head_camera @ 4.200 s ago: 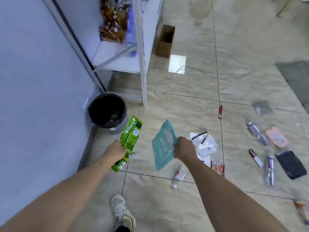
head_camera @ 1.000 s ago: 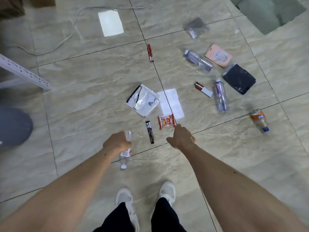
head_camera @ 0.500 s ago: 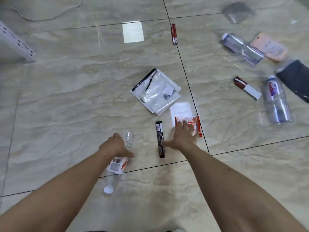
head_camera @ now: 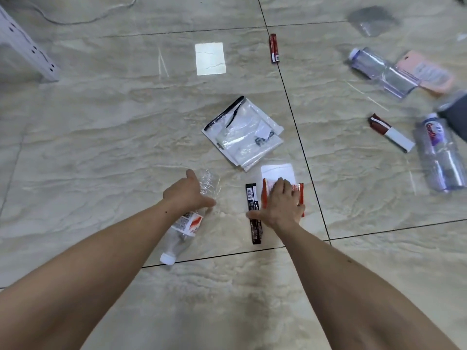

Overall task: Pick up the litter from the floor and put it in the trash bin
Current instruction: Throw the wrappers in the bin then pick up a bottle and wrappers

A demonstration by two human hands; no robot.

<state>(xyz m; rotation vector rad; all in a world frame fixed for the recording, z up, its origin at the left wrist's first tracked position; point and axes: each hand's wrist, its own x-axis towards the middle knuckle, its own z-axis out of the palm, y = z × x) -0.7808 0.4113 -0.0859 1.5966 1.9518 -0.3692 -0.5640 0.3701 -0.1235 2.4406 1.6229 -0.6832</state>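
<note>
Litter lies scattered on the beige tiled floor; the trash bin is out of view. My left hand (head_camera: 188,195) is cupped around a crushed clear bottle (head_camera: 185,224) with a red-and-white label, thumb on one side and fingers on the other; the bottle still lies on the floor. My right hand (head_camera: 280,205) lies flat, fingers spread, on a red snack packet (head_camera: 300,195). Its thumb reaches over a black stick sachet (head_camera: 254,198). A white paper slip (head_camera: 278,171) pokes out beyond the fingertips.
White plastic bags (head_camera: 242,132) lie just past my hands. A red sachet (head_camera: 274,48) sits farther off. At right are two clear bottles (head_camera: 381,72) (head_camera: 439,152), a pink packet (head_camera: 429,72), a red-white packet (head_camera: 391,133) and a dark pouch (head_camera: 457,117). A white shelf leg (head_camera: 27,51) stands far left.
The view has dropped closer to the floor. My right hand slid forward from the packet's near edge to lie flat on the red packet. My left hand stays on the bottle.
</note>
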